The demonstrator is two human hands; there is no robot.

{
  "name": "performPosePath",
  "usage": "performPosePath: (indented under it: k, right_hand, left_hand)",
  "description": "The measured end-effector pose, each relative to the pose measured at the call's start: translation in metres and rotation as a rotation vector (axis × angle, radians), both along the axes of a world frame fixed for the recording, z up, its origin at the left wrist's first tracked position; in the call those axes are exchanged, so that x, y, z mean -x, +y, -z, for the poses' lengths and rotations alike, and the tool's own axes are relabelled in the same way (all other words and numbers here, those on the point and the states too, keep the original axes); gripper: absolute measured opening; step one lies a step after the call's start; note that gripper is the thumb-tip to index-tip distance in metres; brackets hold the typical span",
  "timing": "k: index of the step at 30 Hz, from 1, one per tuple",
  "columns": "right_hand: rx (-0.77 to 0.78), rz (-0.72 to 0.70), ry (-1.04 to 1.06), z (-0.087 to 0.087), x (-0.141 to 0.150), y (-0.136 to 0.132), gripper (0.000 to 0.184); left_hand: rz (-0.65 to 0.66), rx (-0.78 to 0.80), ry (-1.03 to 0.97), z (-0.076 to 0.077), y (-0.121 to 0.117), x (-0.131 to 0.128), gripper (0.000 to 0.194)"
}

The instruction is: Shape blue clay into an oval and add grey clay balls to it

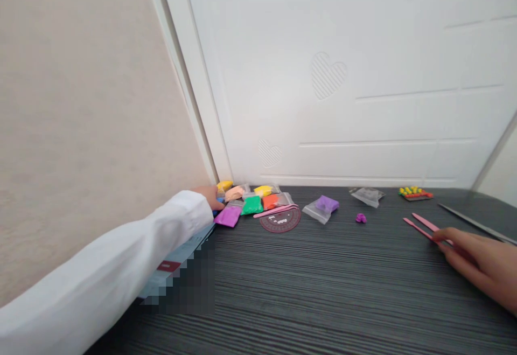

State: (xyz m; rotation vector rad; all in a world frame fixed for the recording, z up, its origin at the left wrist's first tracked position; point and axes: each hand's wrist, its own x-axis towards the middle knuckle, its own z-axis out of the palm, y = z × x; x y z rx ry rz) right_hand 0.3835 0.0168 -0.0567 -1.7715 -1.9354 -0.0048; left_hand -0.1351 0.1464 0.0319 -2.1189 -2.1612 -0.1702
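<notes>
My left hand (208, 195) is at the back left corner of the table, its fingers curled at a blue clay packet (218, 201). Most of those fingers are hidden. Close by lie clay packets in yellow (224, 185), peach (234, 193), magenta (228, 216), green (252, 204) and orange (270, 201). On the right, my right hand (480, 260) has thumb and fingers closed on the handle ends of two pink modelling tools (425, 222), which rest low over the table. A small lump of purple clay (361, 218) sits left of their tips.
An opened bag with purple clay (327, 203) and a clear bag (367, 196) lie mid-table. A round dark disc (280, 220) has a pink tool beside it. Further right are a yellow-and-red clay piece (414, 193) and a long grey blade-like strip (476, 223). A white panel (323, 129) borders the back.
</notes>
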Motion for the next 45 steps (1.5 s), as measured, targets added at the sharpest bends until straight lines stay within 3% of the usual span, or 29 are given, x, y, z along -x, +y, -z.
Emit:
performPosePath:
  k: [3, 6, 8, 10, 12, 15, 17, 20, 23, 28, 32, 35, 39, 41, 44, 45]
  right_hand:
    - [-0.018, 0.013, -0.028, 0.003, -0.002, 0.0, 0.017]
    - [-0.126, -0.041, -0.088, 0.003, -0.002, 0.001, 0.018]
    - [-0.192, -0.122, -0.125, -0.006, 0.007, 0.0, 0.016]
    - [-0.224, -0.209, -0.097, -0.023, 0.029, -0.006, 0.015]
    - [-0.214, -0.3, 0.026, -0.044, 0.063, -0.015, 0.019]
    - [-0.087, -0.433, 0.274, -0.069, 0.122, -0.026, 0.023]
    - [0.064, -0.53, 0.477, -0.073, 0.151, -0.027, 0.026]
    - [0.226, -0.541, 0.617, -0.061, 0.167, -0.022, 0.023]
    - [0.33, -0.515, 0.704, -0.046, 0.164, -0.017, 0.025]
    - [0.488, -0.585, 0.84, -0.04, 0.159, -0.017, 0.026]
    - [0.54, -0.561, 0.856, -0.038, 0.159, -0.018, 0.028]
    - [0.506, -0.541, 0.797, -0.037, 0.157, -0.019, 0.025]
    - [0.329, -0.537, 0.646, -0.042, 0.158, -0.024, 0.02]
    - [0.231, -0.519, 0.576, -0.046, 0.162, -0.027, 0.018]
    - [0.083, -0.55, 0.46, -0.046, 0.169, -0.027, 0.016]
    - [0.044, -0.575, 0.414, -0.045, 0.171, -0.026, 0.016]
  left_hand:
    - [-0.034, -0.013, 0.041, -0.01, -0.003, -0.003, 0.032]
    - [-0.018, -0.087, 0.063, -0.035, -0.013, -0.009, 0.03]
    - [0.092, -0.191, 0.067, -0.049, -0.029, -0.024, 0.04]
    - [0.271, -0.284, 0.05, -0.053, -0.054, -0.051, 0.057]
    - [0.459, -0.292, 0.023, -0.045, -0.084, -0.084, 0.051]
    - [0.809, -0.349, -0.123, -0.019, -0.126, -0.128, 0.039]
    - [0.888, -0.371, -0.235, 0.0, -0.143, -0.146, 0.043]
    - [0.889, -0.359, -0.315, 0.023, -0.149, -0.155, 0.039]
    - [0.877, -0.328, -0.347, 0.036, -0.144, -0.153, 0.041]
    - [0.943, -0.206, -0.459, 0.042, -0.136, -0.148, 0.039]
    - [0.999, -0.15, -0.52, 0.042, -0.132, -0.149, 0.031]
    - [1.0, -0.173, -0.507, 0.042, -0.132, -0.15, 0.035]
    - [0.886, -0.292, -0.512, 0.04, -0.138, -0.15, 0.051]
    - [0.843, -0.286, -0.582, 0.037, -0.14, -0.15, 0.038]
    - [0.827, -0.11, -0.693, 0.032, -0.142, -0.15, 0.005]
    - [0.817, -0.057, -0.717, 0.031, -0.141, -0.151, 0.006]
